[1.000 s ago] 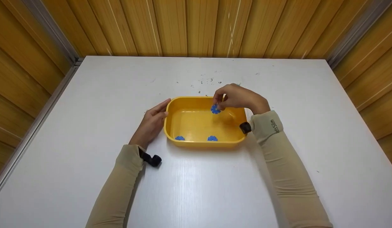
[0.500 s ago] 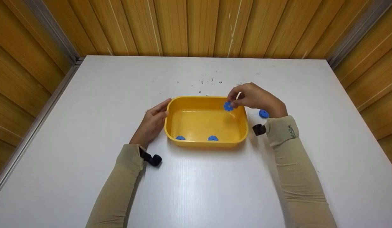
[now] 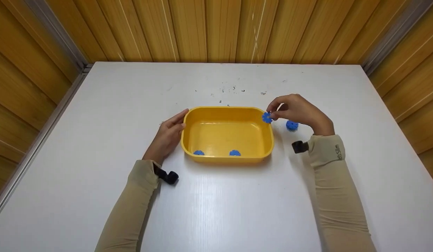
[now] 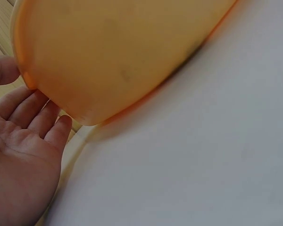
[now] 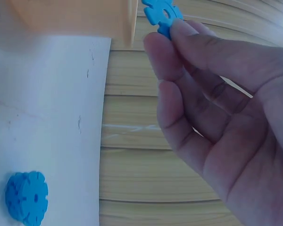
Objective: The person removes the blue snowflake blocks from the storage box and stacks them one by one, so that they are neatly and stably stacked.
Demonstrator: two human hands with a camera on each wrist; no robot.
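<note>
My right hand [image 3: 300,110] pinches a blue snowflake building disc [image 3: 267,117] between thumb and fingertips, just above the right rim of a yellow plastic tub [image 3: 227,159]. In the right wrist view the notched edge and centre hole of the pinched disc [image 5: 164,11] show. My left hand [image 3: 169,136] rests on the tub's left end, fingers nearly straight along the outer wall and thumb at the rim. Two blue discs lie inside by the front wall, one at the left [image 3: 198,153] and one near the middle [image 3: 234,153], both partly hidden by the rim.
To the right of the tub, under my right hand, a small stack of blue discs [image 3: 292,125] sits on the white table [image 3: 216,210]. Wood-look panels [image 3: 223,31] close off the back and sides. Dark specks mark the tabletop behind the tub.
My right hand has moved rightward with the pinched disc, from over the tub's inside to its right rim. The disc stack has come out from behind the right arm. Left hand and tub stay put.
</note>
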